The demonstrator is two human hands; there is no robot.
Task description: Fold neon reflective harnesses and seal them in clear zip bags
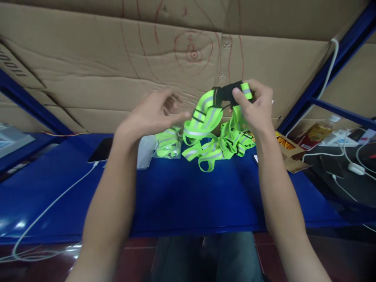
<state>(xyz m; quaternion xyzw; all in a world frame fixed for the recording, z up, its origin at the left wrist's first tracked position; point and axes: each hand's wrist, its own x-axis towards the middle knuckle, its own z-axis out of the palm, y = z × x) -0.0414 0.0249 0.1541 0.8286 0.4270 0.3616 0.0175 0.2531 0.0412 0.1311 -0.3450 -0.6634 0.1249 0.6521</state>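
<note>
My right hand (pixel 257 103) pinches a black buckle (pixel 227 95) with its thumb on top. From the buckle hangs a folded neon-green strap (pixel 208 115) with a grey reflective stripe. My left hand (pixel 164 109) is raised just left of the strap, thumb and fingers apart, holding nothing. Below the held strap, a tangled heap of the same green straps (pixel 232 141) lies on the blue table (pixel 190 199). Left of the heap is a clear bag of folded green straps (pixel 169 145), beside empty-looking clear plastic bags (pixel 145 152).
A black phone (pixel 101 150) with a white cable lies at the left. An open cardboard box (pixel 289 152), a bottle of yellow liquid (pixel 323 128) and a power strip (pixel 340 138) with cables stand at the right. Cardboard (pixel 102 58) walls the back between blue metal posts.
</note>
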